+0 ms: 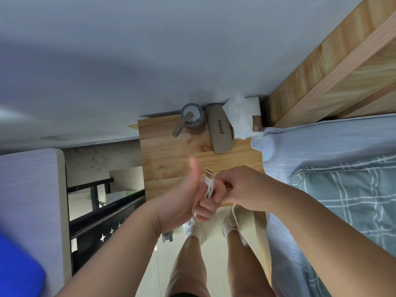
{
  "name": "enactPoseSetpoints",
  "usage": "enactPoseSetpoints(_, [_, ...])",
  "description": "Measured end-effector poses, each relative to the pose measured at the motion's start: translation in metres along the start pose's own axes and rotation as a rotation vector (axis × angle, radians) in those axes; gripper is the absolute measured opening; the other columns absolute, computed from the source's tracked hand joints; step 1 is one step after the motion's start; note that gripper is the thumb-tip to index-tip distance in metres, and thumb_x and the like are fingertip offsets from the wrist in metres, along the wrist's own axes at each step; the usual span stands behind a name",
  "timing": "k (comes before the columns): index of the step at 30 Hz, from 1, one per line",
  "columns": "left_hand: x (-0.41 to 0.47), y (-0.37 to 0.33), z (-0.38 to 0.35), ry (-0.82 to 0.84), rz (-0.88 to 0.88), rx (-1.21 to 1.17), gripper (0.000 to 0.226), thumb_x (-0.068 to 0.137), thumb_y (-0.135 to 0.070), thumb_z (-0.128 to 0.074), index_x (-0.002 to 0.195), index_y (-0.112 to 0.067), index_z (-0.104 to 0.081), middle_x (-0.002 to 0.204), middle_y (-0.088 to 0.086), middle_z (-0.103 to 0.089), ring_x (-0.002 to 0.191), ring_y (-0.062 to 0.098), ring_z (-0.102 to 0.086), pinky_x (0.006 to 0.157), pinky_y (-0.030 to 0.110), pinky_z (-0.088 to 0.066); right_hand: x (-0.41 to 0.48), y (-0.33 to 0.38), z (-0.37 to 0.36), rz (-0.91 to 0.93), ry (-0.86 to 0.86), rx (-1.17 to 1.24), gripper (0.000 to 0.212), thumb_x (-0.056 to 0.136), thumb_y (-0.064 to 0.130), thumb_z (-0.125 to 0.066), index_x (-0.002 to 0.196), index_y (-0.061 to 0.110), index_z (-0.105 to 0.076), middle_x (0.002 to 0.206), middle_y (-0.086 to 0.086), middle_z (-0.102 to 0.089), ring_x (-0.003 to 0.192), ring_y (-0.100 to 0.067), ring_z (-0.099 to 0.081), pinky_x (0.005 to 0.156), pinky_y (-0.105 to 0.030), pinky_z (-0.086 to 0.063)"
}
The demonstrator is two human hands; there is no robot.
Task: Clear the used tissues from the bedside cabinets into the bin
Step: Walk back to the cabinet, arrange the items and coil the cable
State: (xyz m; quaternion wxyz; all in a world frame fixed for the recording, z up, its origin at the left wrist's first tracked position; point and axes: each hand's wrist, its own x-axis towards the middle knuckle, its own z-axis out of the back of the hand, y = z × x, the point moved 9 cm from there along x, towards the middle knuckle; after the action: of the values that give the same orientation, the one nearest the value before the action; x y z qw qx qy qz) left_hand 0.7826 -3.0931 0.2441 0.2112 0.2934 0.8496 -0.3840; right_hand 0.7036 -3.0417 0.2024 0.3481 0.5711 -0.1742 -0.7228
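Meeting over the cabinet, the left hand, thumb raised, and right hand both grip a white cable.

My two bare forearms come in from below and meet in the middle. My left hand has its fingers curled round a white cable, and the thumb stands straight up. My right hand touches the left one, back of the hand upward, with fingers curled and pinching the same cable. Both wrists are nearly straight.
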Motion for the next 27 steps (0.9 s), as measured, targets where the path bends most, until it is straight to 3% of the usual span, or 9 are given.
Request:
enactPoseSetpoints(3, [-0.001, 0.019, 0.002, -0.002, 0.188, 0.436, 0.070, 0.072, -0.094, -0.059, 0.072, -0.025, -0.050, 0.062, -0.011, -0.032, 0.055, 0.011, -0.028, 0.058, 0.031, -0.028, 0.004, 0.007, 0.005, 0.013, 0.037, -0.254, 0.015, 0.086, 0.036, -0.068, 0.073, 0.029, -0.064, 0.069, 0.011, -0.063, 0.070, -0.011, -0.058, 0.057, -0.030, -0.039])
enactPoseSetpoints(6, [-0.006, 0.041, 0.025, -0.159, 0.398, 0.647, 0.059, 0.079, -0.096, -0.035, 0.087, -0.045, -0.064, 0.057, -0.020, -0.047, 0.057, 0.005, -0.044, 0.063, 0.024, -0.043, 0.004, -0.006, 0.023, -0.066, 0.039, -0.318, 0.024, 0.093, 0.045, -0.068, 0.075, 0.030, -0.063, 0.076, 0.007, -0.063, 0.071, -0.011, -0.060, 0.058, -0.030, -0.040])
enactPoseSetpoints(8, [-0.011, 0.047, 0.046, -0.405, 0.386, 0.510, 0.083, 0.074, -0.101, -0.015, 0.103, -0.040, -0.063, 0.069, -0.016, -0.051, 0.066, 0.006, -0.047, 0.067, 0.029, -0.040, -0.001, -0.010, 0.037, -0.074, 0.005, -0.147, 0.026, 0.095, 0.047, -0.065, 0.074, 0.033, -0.065, 0.070, 0.009, -0.063, 0.060, -0.005, -0.057, 0.057, -0.028, -0.042])
enactPoseSetpoints(11, [-0.007, 0.042, 0.065, -0.673, 0.210, 0.213, 0.102, 0.057, -0.101, -0.022, 0.105, -0.020, -0.062, 0.063, -0.009, -0.043, 0.059, 0.013, -0.038, 0.060, 0.033, -0.034, -0.008, 0.005, 0.034, 0.003, -0.024, 0.110, 0.022, 0.098, 0.046, -0.063, 0.081, 0.035, -0.070, 0.066, 0.018, -0.064, 0.057, 0.002, -0.054, 0.061, -0.030, -0.047])
enactPoseSetpoints(13, [-0.003, 0.034, 0.071, -0.773, 0.068, -0.047, 0.097, 0.060, -0.095, -0.035, 0.104, -0.013, -0.062, 0.058, -0.006, -0.043, 0.052, 0.013, -0.037, 0.055, 0.031, -0.033, -0.012, 0.022, 0.012, 0.058, -0.005, 0.205, 0.023, 0.100, 0.043, -0.060, 0.082, 0.031, -0.070, 0.064, 0.016, -0.061, 0.059, -0.003, -0.054, 0.063, -0.032, -0.046])
enactPoseSetpoints(15, [0.000, 0.018, 0.075, -0.820, -0.141, -0.273, 0.067, 0.090, -0.075, -0.048, 0.107, -0.012, -0.064, 0.062, -0.006, -0.047, 0.056, 0.012, -0.044, 0.060, 0.030, -0.039, -0.015, 0.035, -0.013, 0.091, 0.009, 0.279, 0.028, 0.104, 0.039, -0.055, 0.082, 0.026, -0.068, 0.056, 0.017, -0.055, 0.051, 0.001, -0.046, 0.056, -0.023, -0.039])
enactPoseSetpoints(17, [-0.002, 0.001, 0.073, -0.783, -0.317, -0.507, 0.032, 0.109, -0.042, -0.050, 0.100, -0.014, -0.063, 0.066, -0.005, -0.050, 0.060, 0.012, -0.049, 0.065, 0.028, -0.045, -0.016, 0.038, -0.033, 0.096, 0.009, 0.346, 0.034, 0.106, 0.039, -0.050, 0.081, 0.024, -0.067, 0.050, 0.020, -0.053, 0.043, 0.001, -0.045, 0.048, -0.013, -0.032])
enactPoseSetpoints(21, [-0.003, -0.025, 0.057, -0.528, -0.394, -0.734, 0.029, 0.110, -0.034, -0.044, 0.089, -0.020, -0.058, 0.061, -0.007, -0.041, 0.049, 0.009, -0.041, 0.051, 0.022, -0.046, -0.018, 0.019, -0.049, 0.034, 0.039, 0.367, 0.041, 0.098, 0.056, -0.047, 0.080, 0.028, -0.070, 0.048, 0.013, -0.045, 0.042, -0.004, -0.034, 0.047, -0.022, -0.030])
enactPoseSetpoints(27, [-0.008, -0.019, 0.021, -0.238, -0.257, -0.442, 0.029, 0.101, -0.034, -0.055, 0.078, -0.020, -0.065, 0.052, -0.009, -0.036, 0.044, 0.008, -0.030, 0.048, 0.024, -0.030, -0.014, -0.019, 0.001, -0.066, -0.030, -0.037, 0.042, 0.101, 0.052, -0.057, 0.081, 0.018, -0.070, 0.061, 0.005, -0.056, 0.056, -0.011, -0.048, 0.057, -0.034, -0.037])
